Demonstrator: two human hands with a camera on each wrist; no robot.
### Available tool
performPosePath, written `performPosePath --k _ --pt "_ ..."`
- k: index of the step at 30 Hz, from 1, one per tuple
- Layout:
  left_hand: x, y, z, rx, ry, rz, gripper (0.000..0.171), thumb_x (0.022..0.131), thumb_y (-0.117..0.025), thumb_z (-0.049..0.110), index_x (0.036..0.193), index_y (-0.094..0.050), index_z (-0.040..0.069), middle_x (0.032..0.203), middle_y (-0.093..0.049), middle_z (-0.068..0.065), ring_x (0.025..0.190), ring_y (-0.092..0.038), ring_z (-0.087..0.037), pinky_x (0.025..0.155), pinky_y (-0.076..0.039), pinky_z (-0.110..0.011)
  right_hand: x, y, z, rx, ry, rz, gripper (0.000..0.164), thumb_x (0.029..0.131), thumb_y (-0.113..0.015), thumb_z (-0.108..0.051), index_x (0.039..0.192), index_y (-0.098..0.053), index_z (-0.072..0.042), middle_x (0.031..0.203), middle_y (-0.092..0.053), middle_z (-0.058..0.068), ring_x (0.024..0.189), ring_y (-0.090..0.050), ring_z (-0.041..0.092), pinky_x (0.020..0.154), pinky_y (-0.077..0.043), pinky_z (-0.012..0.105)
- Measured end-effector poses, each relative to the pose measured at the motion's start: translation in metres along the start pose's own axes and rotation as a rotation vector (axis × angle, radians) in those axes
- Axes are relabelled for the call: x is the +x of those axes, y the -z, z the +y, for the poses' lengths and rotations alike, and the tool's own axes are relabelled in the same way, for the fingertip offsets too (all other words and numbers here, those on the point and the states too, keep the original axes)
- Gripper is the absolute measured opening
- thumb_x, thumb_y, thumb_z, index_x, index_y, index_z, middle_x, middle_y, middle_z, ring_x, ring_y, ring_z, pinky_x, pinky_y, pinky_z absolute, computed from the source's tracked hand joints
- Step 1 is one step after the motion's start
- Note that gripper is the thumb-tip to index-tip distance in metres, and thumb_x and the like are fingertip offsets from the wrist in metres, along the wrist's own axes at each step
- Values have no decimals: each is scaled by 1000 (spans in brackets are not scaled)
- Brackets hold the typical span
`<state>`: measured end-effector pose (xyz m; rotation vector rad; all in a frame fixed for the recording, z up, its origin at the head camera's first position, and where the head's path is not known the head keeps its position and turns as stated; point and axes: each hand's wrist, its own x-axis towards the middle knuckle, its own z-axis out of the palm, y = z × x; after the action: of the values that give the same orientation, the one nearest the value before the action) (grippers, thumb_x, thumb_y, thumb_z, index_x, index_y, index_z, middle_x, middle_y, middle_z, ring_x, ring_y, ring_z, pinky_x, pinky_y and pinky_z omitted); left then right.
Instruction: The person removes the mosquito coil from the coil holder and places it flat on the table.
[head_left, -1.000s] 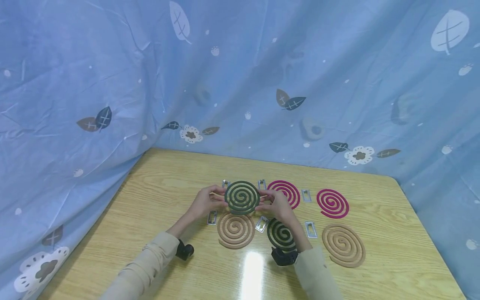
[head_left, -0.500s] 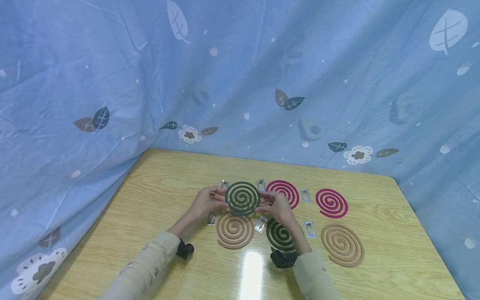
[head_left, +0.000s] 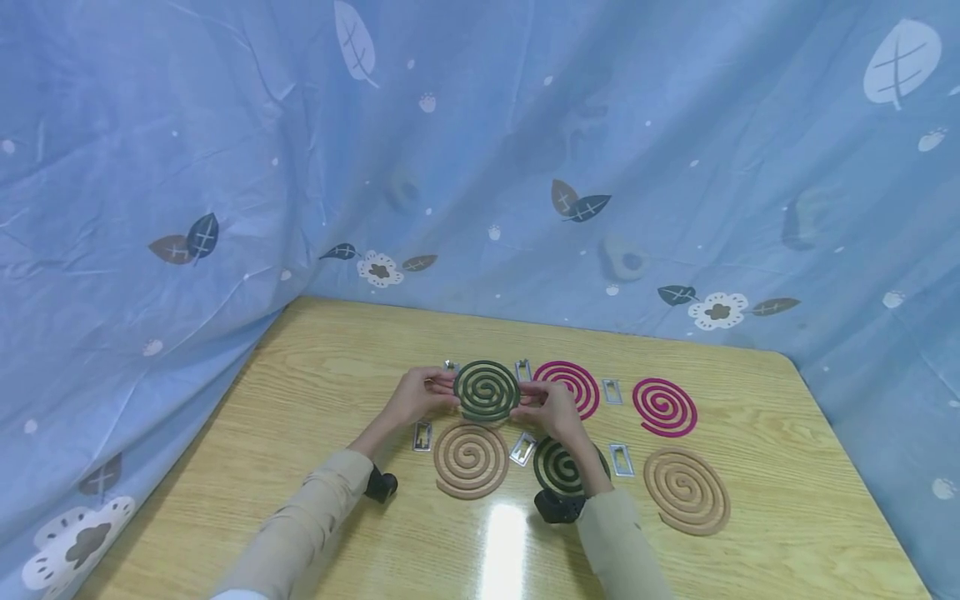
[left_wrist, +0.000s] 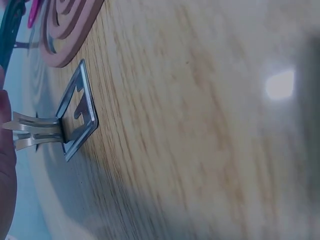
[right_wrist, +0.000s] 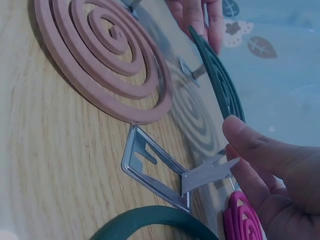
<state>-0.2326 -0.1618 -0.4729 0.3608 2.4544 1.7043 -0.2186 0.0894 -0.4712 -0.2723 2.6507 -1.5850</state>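
Both hands hold a dark green mosquito coil (head_left: 486, 390) by opposite edges, raised over the back part of the table. My left hand (head_left: 414, 395) grips its left edge and my right hand (head_left: 558, 410) its right edge. In the right wrist view the green coil (right_wrist: 214, 72) is tilted, with the right thumb (right_wrist: 245, 132) against its rim; its shadow falls on the wood. A tan coil (head_left: 471, 460) lies just in front, and a second green coil (head_left: 561, 467) lies partly under the right forearm. Metal coil stands (right_wrist: 155, 167) with raised prongs lie near the hands.
To the right lie two magenta coils (head_left: 665, 407) and another tan coil (head_left: 686, 490). Several metal stands (head_left: 621, 459) are spread between the coils on the wooden table (head_left: 337, 333). A blue patterned cloth (head_left: 480, 167) hangs behind and at both sides.
The held green coil has shifted slightly away from the person, and both hands have moved with it. The coils and stands on the table stay where they were.
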Motion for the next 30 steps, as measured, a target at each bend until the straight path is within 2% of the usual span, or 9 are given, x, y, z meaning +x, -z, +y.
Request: performPosePath --k 4,10,15,19,23,30 --pt "5 -2 -4 4 19 -1 42 77 -75 -6 115 -60 -14 103 -67 -23 90 -68 -29 76 -59 -23 2 0 0 1 -19 7 43 69 -82 4 109 -66 11 83 -70 16 74 -68 23 65 -59 25" --pt "9 -3 -5 13 18 -4 42 77 -75 -6 115 -60 -14 101 -68 -24 90 -68 -31 76 -59 -24 7 0 2 8 -35 8 43 69 -81 6 108 -65 13 87 -70 22 78 -69 27 69 -60 26" --pt "14 -4 -6 67 15 9 40 75 -76 -7 112 -62 -13 98 -68 -22 87 -68 -29 75 -59 -24 13 -1 4 19 -77 -5 47 69 -81 7 112 -64 11 93 -69 22 82 -68 27 71 -59 27" --pt "18 -4 -5 101 25 21 39 74 -77 -6 110 -63 -10 98 -69 -19 85 -68 -26 76 -59 -24 17 -1 5 -10 -70 -11 50 68 -81 7 114 -63 11 89 -69 19 79 -67 25 71 -59 28" --pt "21 -4 -4 112 31 9 39 75 -77 -5 111 -64 -10 100 -69 -19 86 -68 -27 76 -59 -25 20 -1 5 -21 -67 -11 50 67 -81 8 113 -63 13 84 -69 20 77 -67 26 70 -59 29" --pt "24 -5 -6 121 11 -11 38 78 -74 -6 114 -61 -12 103 -68 -23 89 -69 -30 77 -59 -24 22 -2 2 -34 -125 23 51 65 -84 5 112 -64 11 87 -69 18 81 -68 28 74 -59 31"
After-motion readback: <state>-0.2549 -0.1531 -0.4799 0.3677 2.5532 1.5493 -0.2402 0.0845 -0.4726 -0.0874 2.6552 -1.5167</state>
